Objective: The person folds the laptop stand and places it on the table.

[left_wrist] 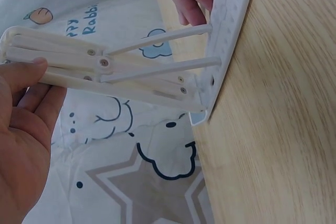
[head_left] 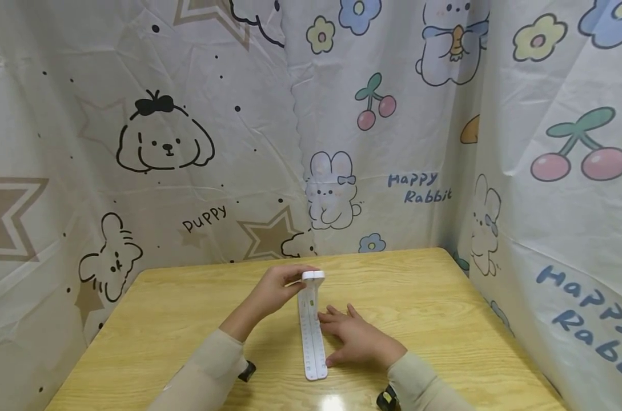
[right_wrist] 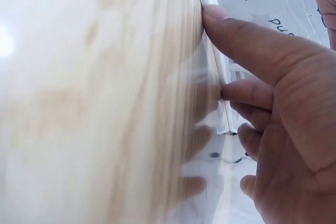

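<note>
A white folding stand (head_left: 313, 342) is on the table, its long narrow base running toward me and its hinged upper part raised at the far end. My left hand (head_left: 272, 294) pinches the top of this upper part between thumb and fingers. The left wrist view shows two thin struts (left_wrist: 163, 69) joining the raised part (left_wrist: 63, 61) to the base (left_wrist: 231, 24). My right hand (head_left: 362, 337) lies at the right side of the base. In the right wrist view, its thumb and a fingertip touch the base's edge, with the fingers (right_wrist: 247, 93) loosely extended.
The yellow wood-grain table (head_left: 187, 319) has its far edge against a printed curtain (head_left: 239, 142). More curtain (head_left: 573, 228) hangs along the right side. A dark wrist-camera piece (head_left: 388, 398) shows by the right sleeve.
</note>
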Action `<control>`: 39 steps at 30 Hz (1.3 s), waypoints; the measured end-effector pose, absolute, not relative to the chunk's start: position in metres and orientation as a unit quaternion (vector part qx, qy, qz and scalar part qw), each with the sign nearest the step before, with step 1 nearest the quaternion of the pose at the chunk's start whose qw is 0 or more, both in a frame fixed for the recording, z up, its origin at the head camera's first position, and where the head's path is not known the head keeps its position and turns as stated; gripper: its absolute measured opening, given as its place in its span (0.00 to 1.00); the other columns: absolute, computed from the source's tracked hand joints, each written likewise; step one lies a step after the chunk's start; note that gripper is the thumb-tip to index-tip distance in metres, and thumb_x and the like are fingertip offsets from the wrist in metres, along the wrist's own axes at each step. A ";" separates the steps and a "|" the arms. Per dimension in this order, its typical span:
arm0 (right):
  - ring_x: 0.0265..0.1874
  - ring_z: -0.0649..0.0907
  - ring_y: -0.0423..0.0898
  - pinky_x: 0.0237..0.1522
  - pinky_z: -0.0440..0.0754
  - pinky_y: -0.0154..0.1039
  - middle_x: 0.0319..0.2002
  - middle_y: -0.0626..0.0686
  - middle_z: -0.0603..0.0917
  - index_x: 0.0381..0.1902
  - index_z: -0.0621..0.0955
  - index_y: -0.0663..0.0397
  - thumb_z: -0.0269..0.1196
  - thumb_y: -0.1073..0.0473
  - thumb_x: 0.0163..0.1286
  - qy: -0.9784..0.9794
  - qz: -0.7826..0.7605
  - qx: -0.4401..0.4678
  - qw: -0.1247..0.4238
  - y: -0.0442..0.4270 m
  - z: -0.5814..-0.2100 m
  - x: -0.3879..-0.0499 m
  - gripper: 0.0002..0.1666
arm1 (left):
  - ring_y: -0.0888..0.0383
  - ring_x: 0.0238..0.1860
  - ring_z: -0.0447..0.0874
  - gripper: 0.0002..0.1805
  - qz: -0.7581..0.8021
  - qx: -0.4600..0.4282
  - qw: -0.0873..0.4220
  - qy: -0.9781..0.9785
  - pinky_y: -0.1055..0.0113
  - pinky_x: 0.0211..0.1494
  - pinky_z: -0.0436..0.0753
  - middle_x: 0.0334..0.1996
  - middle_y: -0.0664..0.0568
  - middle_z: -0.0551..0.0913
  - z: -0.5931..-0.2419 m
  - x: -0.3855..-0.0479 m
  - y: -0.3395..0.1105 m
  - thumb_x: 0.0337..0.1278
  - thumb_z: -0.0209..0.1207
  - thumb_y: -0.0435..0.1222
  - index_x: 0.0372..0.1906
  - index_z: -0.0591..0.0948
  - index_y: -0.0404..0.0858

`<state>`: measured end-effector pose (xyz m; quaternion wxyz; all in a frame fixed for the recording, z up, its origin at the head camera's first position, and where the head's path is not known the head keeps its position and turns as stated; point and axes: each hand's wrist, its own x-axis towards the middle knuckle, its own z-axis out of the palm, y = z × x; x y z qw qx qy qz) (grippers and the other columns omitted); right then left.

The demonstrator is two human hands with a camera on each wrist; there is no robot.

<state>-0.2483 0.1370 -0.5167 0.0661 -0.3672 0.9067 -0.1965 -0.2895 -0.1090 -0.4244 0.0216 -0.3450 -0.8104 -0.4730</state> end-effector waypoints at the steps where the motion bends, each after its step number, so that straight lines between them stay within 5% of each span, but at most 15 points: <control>1: 0.80 0.57 0.58 0.78 0.42 0.70 0.78 0.50 0.64 0.76 0.70 0.44 0.74 0.36 0.57 0.908 -0.194 -0.364 0.066 0.136 -0.517 -0.248 0.52 | 0.53 0.63 0.82 0.23 -0.477 -0.343 0.021 -0.809 0.62 0.64 0.82 0.60 0.53 0.85 -0.425 -0.289 -0.110 0.66 0.61 0.23 0.61 0.85 0.45; 29: 0.80 0.57 0.60 0.79 0.42 0.69 0.77 0.55 0.66 0.65 0.80 0.53 0.77 0.43 0.58 0.903 -0.255 -0.333 0.089 0.138 -0.509 -0.267 0.40 | 0.52 0.59 0.84 0.17 -0.517 -0.290 0.025 -0.805 0.53 0.67 0.80 0.53 0.51 0.87 -0.433 -0.287 -0.118 0.67 0.61 0.24 0.56 0.85 0.41; 39: 0.79 0.59 0.60 0.79 0.52 0.65 0.77 0.53 0.67 0.59 0.84 0.53 0.75 0.49 0.62 0.905 -0.316 -0.278 0.071 0.135 -0.512 -0.288 0.29 | 0.48 0.67 0.77 0.21 -0.485 -0.238 0.038 -0.841 0.50 0.73 0.75 0.62 0.51 0.82 -0.450 -0.288 -0.125 0.63 0.67 0.28 0.59 0.84 0.44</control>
